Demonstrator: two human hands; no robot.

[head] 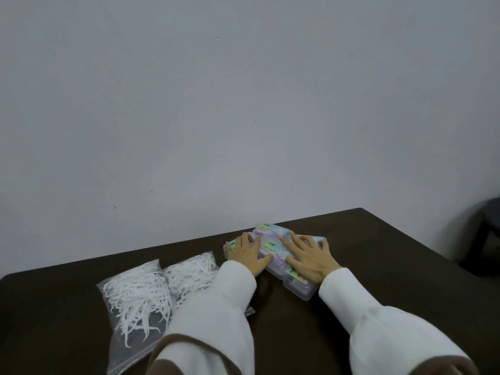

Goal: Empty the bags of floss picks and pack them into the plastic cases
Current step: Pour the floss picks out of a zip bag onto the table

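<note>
With fingers spread flat, the left hand (247, 253) and right hand (307, 257) are pressing the cases (273, 249) (seemingly stacked) at 1 o'clock, risking them sliding apart, the bags (140, 293) lying unopened at 10.

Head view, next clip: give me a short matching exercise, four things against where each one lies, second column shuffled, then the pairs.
Things
1. left hand
2. right hand
3. bags of floss picks
4. plastic cases

Places
A. flat on the right part of the cases
B. on the table, left of the cases, picks inside
C. flat on the left end of the cases
D. clustered on the table near its far edge, under both hands

Pairs: 1-C, 2-A, 3-B, 4-D
</note>
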